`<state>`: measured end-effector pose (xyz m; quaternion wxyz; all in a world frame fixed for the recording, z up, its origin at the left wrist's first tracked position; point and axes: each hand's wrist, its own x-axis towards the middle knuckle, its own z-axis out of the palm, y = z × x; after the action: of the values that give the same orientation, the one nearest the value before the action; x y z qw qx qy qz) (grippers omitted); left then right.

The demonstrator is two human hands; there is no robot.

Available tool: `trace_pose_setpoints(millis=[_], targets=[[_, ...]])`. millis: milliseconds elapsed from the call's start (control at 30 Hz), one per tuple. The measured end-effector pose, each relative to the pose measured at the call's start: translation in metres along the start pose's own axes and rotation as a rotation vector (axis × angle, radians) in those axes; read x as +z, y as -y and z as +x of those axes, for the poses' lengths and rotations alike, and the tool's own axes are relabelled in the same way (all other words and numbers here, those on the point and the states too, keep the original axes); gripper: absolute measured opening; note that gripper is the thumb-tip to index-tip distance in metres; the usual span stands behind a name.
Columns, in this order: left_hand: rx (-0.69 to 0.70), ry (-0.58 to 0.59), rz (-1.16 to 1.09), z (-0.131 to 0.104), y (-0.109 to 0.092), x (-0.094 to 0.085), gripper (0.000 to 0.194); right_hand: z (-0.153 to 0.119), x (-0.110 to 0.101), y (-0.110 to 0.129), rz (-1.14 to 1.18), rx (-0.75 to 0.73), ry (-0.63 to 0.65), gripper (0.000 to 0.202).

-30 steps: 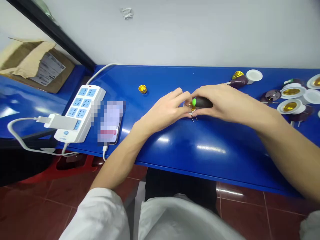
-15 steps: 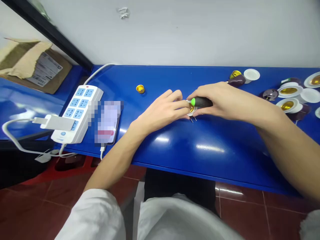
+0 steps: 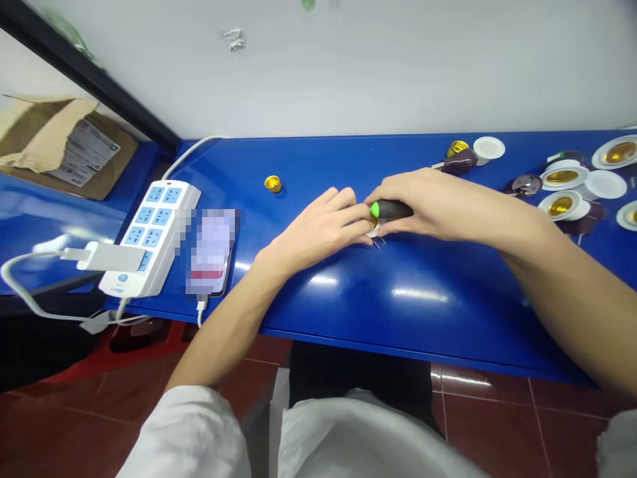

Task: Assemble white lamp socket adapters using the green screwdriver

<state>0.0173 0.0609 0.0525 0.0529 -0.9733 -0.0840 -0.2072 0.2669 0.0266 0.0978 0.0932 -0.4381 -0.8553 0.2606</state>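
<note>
My left hand (image 3: 326, 224) is closed around a small white lamp socket (image 3: 376, 232) with brass inside; two thin metal prongs stick out on the near side. My fingers cover most of it. My right hand (image 3: 415, 196) grips a screwdriver (image 3: 393, 210) by its black handle with a green end, held nearly level over the socket. The screwdriver's tip is hidden behind my left fingers. Further back on the left, a loose brass screw shell (image 3: 273, 184) stands on the blue table (image 3: 318, 305).
Several white-rimmed lamp sockets (image 3: 564, 176) lie at right. Behind my right wrist are a dark maroon part (image 3: 460, 161), a brass shell (image 3: 457, 148) and a white cap (image 3: 490, 148). At left are a phone (image 3: 213, 249), a power strip (image 3: 149, 232) with cables and a cardboard box (image 3: 74, 149).
The view has shifted slightly. Both hands keep their hold on the socket and the screwdriver, with little visible movement between them.
</note>
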Motion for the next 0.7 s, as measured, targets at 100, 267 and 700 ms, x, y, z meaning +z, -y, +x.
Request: trace_pose_setpoints(millis=[100, 267, 700], targets=[[-0.014, 0.01, -0.031, -0.0002, 0.001, 0.0009, 0.02, 0.0003, -0.0008, -0.0005, -0.01, -0.003, 0.011, 0.042], [-0.022, 0.017, -0.02, -0.0002, 0.0021, 0.0017, 0.024, 0.0008, -0.0009, -0.0014, -0.02, 0.015, 0.022, 0.043], [0.021, -0.023, -0.032, 0.0007, 0.0025, -0.0053, 0.016, 0.0016, 0.0015, -0.0015, -0.016, 0.016, 0.021, 0.037]])
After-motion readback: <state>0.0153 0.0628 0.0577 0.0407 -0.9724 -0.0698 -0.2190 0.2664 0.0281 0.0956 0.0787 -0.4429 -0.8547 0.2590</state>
